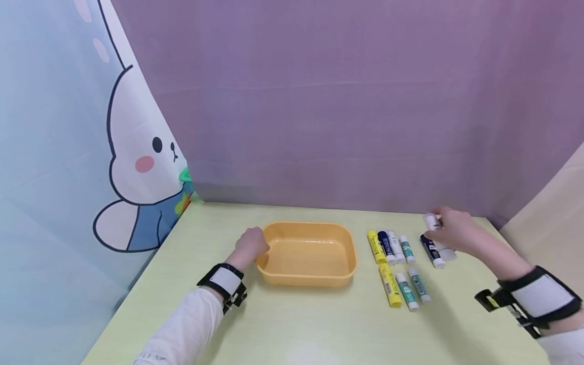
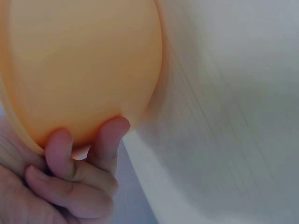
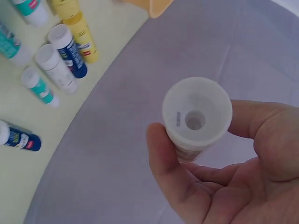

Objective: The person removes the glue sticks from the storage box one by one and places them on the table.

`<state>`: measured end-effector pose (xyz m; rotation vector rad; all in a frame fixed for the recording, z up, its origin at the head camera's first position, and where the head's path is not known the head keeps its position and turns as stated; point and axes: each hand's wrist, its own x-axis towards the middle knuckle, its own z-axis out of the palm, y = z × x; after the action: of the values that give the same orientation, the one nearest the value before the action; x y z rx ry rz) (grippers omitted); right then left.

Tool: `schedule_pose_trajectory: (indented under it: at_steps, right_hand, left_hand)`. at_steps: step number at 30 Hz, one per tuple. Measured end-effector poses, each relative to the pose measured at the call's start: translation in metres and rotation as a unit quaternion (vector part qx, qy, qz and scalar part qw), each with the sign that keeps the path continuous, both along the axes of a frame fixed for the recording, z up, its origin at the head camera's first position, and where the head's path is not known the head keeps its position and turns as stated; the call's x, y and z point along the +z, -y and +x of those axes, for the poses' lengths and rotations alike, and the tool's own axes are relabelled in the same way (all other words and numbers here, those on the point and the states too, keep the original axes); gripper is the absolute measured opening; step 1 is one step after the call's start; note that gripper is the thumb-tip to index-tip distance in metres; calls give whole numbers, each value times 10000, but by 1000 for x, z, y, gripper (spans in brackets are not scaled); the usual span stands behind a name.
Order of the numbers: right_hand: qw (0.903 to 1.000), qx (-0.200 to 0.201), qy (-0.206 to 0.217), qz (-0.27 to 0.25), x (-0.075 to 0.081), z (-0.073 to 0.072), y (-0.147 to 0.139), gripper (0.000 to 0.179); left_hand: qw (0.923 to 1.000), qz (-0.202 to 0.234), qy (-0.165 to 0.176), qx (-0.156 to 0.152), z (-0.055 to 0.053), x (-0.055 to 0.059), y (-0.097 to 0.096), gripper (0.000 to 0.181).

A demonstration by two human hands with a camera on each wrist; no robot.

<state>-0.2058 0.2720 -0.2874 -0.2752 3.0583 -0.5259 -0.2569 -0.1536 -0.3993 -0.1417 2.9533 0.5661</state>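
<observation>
At its left end, a light-orange plastic basin (image 1: pixel 310 280) is gripped by my left hand (image 1: pixel 252 243). In the left wrist view, curled fingers (image 2: pixel 110 140) press against the basin's outer wall (image 2: pixel 88 65) just below the rim. Over on the right, my right hand (image 1: pixel 458 231) holds a white glue stick (image 1: pixel 431 221) between thumb and fingers. One round, hollow end of that glue stick (image 3: pixel 197 112) faces the right wrist camera. Close beside this hand lies a navy glue stick (image 1: pixel 432 251) with a white cap.
Right of the basin, several glue sticks lie in two rows: a yellow one (image 1: pixel 376 247), a navy one (image 1: pixel 386 247), a white one (image 1: pixel 395 247) and a small teal one (image 1: pixel 407 249) behind, another yellow one (image 1: pixel 390 286) and teal ones (image 1: pixel 407 291) in front. A purple cloth (image 1: pixel 337 111) hangs behind the table.
</observation>
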Motion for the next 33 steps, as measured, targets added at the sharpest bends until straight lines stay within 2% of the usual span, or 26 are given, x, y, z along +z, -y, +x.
schedule_pose_trajectory:
  at_steps: [6, 14, 23, 33]
  right_hand:
    - [9999, -28, -7, -162, -14, 8, -27, 55]
    - [9989, -440, 103, -153, -40, 13, -48, 60]
    - [9966, -544, 360, -496, -79, 14, -48, 64]
    - [9950, -637, 704, -326, -117, 13, -45, 59]
  left_hand:
    - [10000, -33, -10, 27, 0, 0, -1, 15]
    - [10000, -46, -41, -26, -2, -4, 0, 15]
    - [10000, -58, 22, 10, -3, -4, 1, 16]
    - [10000, -38, -7, 28, -3, -5, 1, 13]
